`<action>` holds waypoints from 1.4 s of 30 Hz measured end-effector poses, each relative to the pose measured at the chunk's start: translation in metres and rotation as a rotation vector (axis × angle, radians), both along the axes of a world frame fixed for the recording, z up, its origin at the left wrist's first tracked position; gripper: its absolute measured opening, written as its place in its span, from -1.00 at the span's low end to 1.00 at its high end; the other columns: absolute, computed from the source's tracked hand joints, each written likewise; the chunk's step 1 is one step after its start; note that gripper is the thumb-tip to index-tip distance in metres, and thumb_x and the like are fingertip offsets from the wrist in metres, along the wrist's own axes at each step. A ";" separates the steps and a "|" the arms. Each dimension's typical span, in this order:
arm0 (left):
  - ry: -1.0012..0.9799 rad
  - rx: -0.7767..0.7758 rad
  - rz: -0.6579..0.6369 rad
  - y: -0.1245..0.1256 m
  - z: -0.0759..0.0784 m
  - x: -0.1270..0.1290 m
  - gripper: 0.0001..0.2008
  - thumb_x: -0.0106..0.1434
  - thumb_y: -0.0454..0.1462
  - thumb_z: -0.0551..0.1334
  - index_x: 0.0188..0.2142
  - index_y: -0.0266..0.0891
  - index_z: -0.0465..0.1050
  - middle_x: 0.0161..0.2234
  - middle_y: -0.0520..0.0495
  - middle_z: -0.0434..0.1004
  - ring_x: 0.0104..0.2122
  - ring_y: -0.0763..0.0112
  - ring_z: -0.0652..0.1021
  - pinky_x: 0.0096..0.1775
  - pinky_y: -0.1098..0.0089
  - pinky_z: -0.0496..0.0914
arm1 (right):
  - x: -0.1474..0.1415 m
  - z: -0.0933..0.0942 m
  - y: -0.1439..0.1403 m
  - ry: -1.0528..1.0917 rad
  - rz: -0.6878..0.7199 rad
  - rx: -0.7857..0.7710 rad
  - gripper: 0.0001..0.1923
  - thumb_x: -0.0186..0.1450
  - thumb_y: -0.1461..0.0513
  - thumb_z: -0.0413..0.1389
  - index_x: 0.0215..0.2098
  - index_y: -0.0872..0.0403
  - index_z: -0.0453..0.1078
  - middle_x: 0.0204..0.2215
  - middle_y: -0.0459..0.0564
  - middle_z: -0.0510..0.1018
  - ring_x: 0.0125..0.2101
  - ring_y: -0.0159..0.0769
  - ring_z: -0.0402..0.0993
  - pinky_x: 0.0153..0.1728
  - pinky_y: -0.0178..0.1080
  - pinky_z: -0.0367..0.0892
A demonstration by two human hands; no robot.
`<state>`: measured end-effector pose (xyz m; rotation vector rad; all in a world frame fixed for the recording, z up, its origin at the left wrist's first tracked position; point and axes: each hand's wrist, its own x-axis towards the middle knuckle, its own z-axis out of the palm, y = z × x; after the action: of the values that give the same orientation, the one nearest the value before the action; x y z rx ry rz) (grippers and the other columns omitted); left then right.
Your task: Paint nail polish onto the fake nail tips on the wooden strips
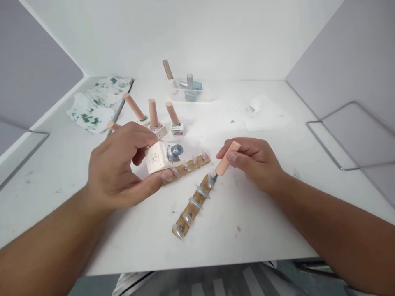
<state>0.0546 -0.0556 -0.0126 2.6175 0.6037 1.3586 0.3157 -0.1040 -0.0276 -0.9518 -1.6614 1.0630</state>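
Note:
My left hand (123,164) grips a white nail polish bottle (159,157), tilted on its side, its uncapped neck smeared with grey-blue polish. Between the fingers of my right hand (249,160) is the peach-handled nail polish brush (226,159), bristles pointing down. The brush tip meets or hovers right by a false nail (210,181) at the upper end of the nearer brown strip (191,206). Several false nails sit along that strip, the upper ones greyish and the lower ones clearer. Behind it lies a second brown strip (193,167) with pale clear nails, partly hidden by my left hand.
Several peach-capped bottles (157,129) stand beyond my left hand. A clear tray (197,98) with more bottles is at the back. Stained tissues (91,111) lie back left, a white tissue (262,115) back right. Wire stands (333,164) flank the table beside grey side panels.

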 end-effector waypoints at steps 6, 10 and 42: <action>0.004 0.029 -0.001 0.002 -0.001 -0.001 -0.67 0.02 -0.27 0.38 -0.20 -0.23 0.40 -0.50 0.02 0.33 -0.53 0.42 0.35 -0.60 0.39 0.16 | -0.005 -0.001 -0.004 -0.004 0.102 0.059 -0.72 0.33 0.28 0.05 -0.54 0.12 0.38 -0.62 -0.20 0.29 -0.60 -0.56 0.10 -0.58 -0.39 0.08; 0.000 0.025 -0.024 0.003 -0.001 -0.002 -0.65 0.00 -0.28 0.39 -0.19 -0.23 0.41 -0.50 0.00 0.34 -0.54 0.40 0.35 -0.60 0.36 0.16 | -0.004 -0.001 -0.003 -0.096 0.005 0.036 -0.70 0.33 0.25 0.05 -0.55 0.11 0.41 -0.65 -0.19 0.26 -0.61 -0.53 0.10 -0.57 -0.37 0.10; -0.012 0.034 -0.009 0.003 0.000 -0.003 -0.61 -0.04 -0.31 0.39 -0.17 -0.26 0.43 -0.51 0.00 0.34 -0.52 0.34 0.40 -0.59 0.33 0.18 | -0.006 -0.003 -0.003 -0.235 -0.209 0.051 -0.72 0.34 0.18 0.05 -0.49 0.08 0.46 -0.52 -0.12 0.51 -0.58 -0.50 0.24 -0.56 -0.38 0.19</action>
<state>0.0514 -0.0530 -0.0129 2.6327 0.5718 1.3934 0.3100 -0.1075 -0.0305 -1.2252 -1.7235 0.7887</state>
